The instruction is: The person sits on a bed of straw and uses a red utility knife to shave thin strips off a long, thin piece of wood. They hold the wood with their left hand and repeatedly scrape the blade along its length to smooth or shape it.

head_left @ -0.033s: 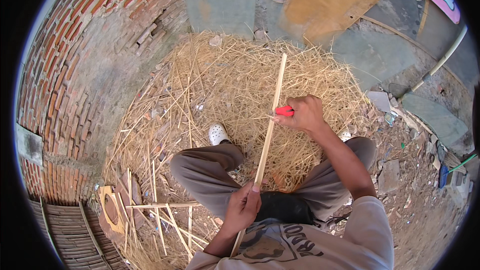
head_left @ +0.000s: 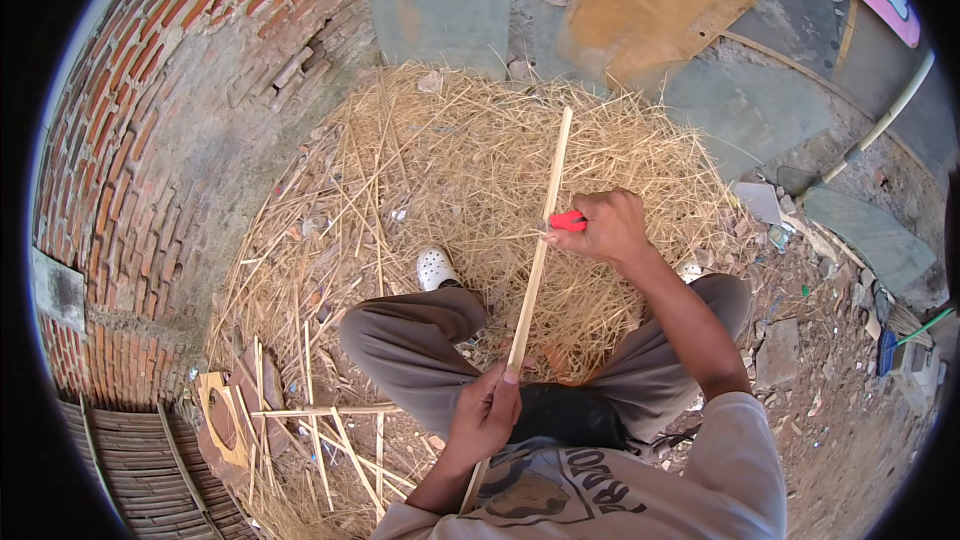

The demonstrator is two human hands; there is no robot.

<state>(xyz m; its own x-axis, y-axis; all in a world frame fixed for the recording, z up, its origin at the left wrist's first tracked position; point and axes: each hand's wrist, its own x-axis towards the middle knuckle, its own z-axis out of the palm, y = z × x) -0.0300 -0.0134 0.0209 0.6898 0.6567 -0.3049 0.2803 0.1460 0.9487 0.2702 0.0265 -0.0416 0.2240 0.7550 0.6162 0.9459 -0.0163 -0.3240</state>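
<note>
A long pale bamboo strip runs from my lap up and slightly right, over the straw-coloured shavings. Its lower part is gripped by my left hand, closed round it in front of my belly; the tail continues below the hand against my shirt. Farther up, my right hand is closed on a red-handled knife. The knife lies across the strip at its upper half, and its blade is mostly hidden. My right thumb is close to the strip's edge.
A heap of thin shavings spreads around my crossed legs. Several loose bamboo strips lie at the lower left, beside a wooden piece with a round hole. A brick wall rises left; boards lean at the back.
</note>
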